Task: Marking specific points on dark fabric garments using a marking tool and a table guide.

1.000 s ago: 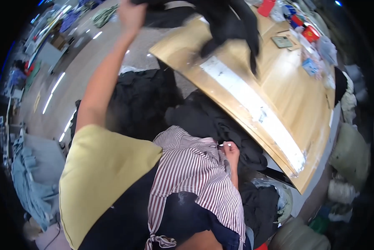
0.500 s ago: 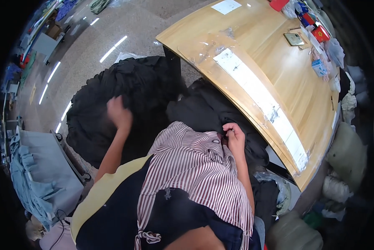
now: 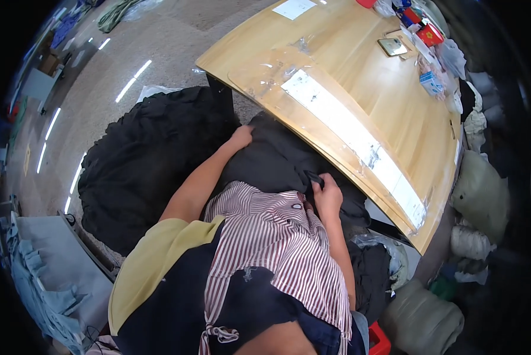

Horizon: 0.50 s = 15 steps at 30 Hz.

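Observation:
Black fabric point(image 3: 271, 151) lies across my lap and reaches under the table edge. My left hand point(image 3: 240, 136) is closed on the far left part of this fabric, close to the table's black leg. My right hand point(image 3: 328, 194) pinches a fold of the same fabric just beyond my striped apron point(image 3: 271, 231). The fingertips of the left hand are partly hidden. To the left a large heap of black cloth point(image 3: 141, 160) sits on the floor, its right side beneath my left forearm.
A wooden table point(image 3: 348, 65) stands at the right, with a white paper strip point(image 3: 354, 148) under clear film and a phone point(image 3: 392, 46). A grey cart with light blue cloth point(image 3: 37, 290) is at the lower left. Stuffed sacks point(image 3: 422, 319) and a red stool point(image 3: 379, 340) lie lower right.
My left hand has swung right from above the black heap to the fabric on my lap. My right hand stays near the same place, now holding up a fold. The view has shifted slightly.

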Each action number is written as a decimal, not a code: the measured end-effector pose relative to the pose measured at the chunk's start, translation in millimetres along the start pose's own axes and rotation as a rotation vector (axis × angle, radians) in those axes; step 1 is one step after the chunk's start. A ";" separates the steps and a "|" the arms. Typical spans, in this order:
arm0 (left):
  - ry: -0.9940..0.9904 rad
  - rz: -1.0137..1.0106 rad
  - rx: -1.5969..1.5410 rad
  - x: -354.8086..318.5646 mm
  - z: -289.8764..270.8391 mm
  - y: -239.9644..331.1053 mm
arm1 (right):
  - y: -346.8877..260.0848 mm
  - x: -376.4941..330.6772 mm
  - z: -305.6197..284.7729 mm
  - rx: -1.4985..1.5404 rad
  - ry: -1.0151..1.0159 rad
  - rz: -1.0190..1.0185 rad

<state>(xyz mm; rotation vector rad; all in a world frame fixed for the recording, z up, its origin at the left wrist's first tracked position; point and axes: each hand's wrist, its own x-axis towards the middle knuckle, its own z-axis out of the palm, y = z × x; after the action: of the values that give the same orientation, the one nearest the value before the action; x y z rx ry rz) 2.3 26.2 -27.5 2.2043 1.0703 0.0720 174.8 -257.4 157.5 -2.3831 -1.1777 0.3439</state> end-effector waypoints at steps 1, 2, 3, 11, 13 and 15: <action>0.083 -0.040 -0.078 -5.6 -5.1 11.5 | 4.6 -4.6 -11.5 0.031 0.011 0.050; 0.211 -0.095 -0.145 -15.5 -24.6 38.8 | 3.7 -12.2 -32.6 0.179 -0.006 0.155; 0.402 -0.063 -0.233 -27.0 -39.6 24.1 | 1.0 -18.3 -46.3 0.361 -0.045 0.164; 0.611 0.438 -0.833 -153.2 -228.0 158.1 | 5.2 -48.8 -184.6 0.798 0.143 0.045; 0.448 0.444 -1.051 -154.2 -263.3 198.8 | 22.1 -47.9 -221.9 0.968 0.235 -0.126; 0.046 0.476 -1.426 -157.9 -289.3 237.2 | 42.4 -48.7 -257.9 1.083 0.293 -0.237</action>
<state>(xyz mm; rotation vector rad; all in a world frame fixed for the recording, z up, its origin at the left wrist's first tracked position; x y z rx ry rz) -35.5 -30.4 372.8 1.0527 0.2300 0.8144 280.6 -393.2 360.1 -1.2865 -0.8009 0.3962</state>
